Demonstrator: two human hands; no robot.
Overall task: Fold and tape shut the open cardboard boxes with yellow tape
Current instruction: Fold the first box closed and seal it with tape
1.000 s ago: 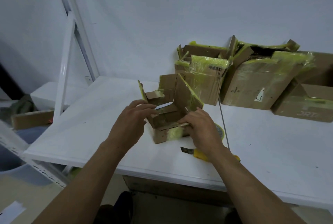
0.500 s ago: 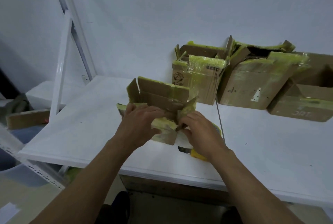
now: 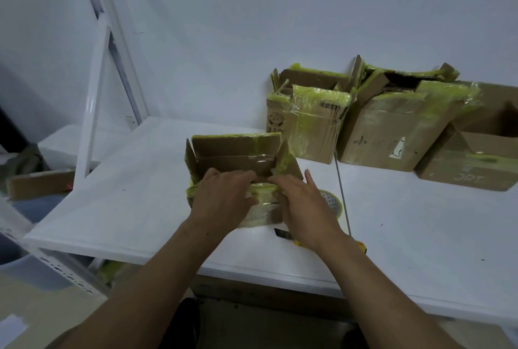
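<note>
While your left grip (image 3: pixel 224 200) and right grip (image 3: pixel 304 205) press flat, unclenched, on this likely light, bendy box (image 3: pixel 235 149), hold flap edges.

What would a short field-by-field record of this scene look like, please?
Box in work: small cardboard box, far and side flaps up, on white table
Left hand: pressing its near flap
Right hand: pressing the same flap
Tape roll: right of the box, beside right hand
Knife: yellow, partly under right wrist
Back right: taped boxes, some open
</note>
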